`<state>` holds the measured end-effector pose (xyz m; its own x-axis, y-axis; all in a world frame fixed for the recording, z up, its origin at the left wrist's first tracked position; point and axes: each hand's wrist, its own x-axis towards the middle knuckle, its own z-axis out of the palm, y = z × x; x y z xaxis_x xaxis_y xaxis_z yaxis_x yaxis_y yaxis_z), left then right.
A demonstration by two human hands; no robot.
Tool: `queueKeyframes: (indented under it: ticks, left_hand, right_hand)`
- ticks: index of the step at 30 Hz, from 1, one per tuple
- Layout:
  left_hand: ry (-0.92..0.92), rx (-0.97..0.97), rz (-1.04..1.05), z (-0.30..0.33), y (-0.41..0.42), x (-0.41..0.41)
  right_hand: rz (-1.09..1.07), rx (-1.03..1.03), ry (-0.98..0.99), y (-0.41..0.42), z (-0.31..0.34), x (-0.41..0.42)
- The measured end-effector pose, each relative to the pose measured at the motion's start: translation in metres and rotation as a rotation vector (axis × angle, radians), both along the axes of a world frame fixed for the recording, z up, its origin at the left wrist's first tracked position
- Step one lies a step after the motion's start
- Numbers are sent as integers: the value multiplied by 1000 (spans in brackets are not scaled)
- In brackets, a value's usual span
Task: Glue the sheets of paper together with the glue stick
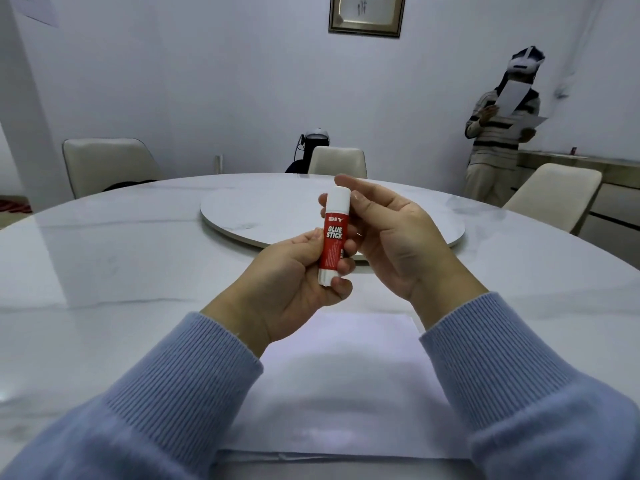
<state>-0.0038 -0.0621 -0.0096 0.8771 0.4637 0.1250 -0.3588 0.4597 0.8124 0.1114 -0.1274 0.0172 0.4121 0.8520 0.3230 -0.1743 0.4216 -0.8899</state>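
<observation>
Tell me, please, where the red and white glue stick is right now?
The red and white glue stick is held upright in the left hand, centre of the head view, above the white paper sheets, its cap beside the right hand.

Two bare hands, left hand [294, 282] and right hand [398, 244]. Both arms in light blue ribbed-knit jumper sleeves [180, 386], cuffs ending at the wrists.

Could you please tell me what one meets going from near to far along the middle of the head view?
Paper → left hand holding the glue stick → turntable → far chair → picture frame.
</observation>
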Motion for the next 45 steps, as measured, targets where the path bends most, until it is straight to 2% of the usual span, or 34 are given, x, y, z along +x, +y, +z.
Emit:
queueKeyframes:
  ticks: [9,13,16,20,29,33,36,40,45]
  left_hand:
    - [1,14,-36,-2,0,-1]
    - [-28,14,-58,-1,0,-1]
    - [-23,31,-57,-1,2,-2]
    - [19,96,-22,-3,6,-4]
    - [77,248,100,-3,16,-10]
    - [170,420,184,-7,25,-5]
    - [299,571,329,-12,30,-2]
    - [397,581,513,-16,37,-3]
    - [449,608,524,-18,40,-3]
  right_hand:
    - [-63,-2,-156,-3,-2,1]
    - [15,-16,-155,-4,-2,3]
    - [-30,-13,-182,-2,-4,1]
    - [-181,8,-307,-2,-2,-2]
    - [-361,66,-569,4,-3,-13]
    - [-377,106,-623,3,-12,-5]
    - [-449,35,-744,8,-21,4]
    - [-498,-102,-847,17,-33,14]
    - [-484,-220,-904,24,-45,23]
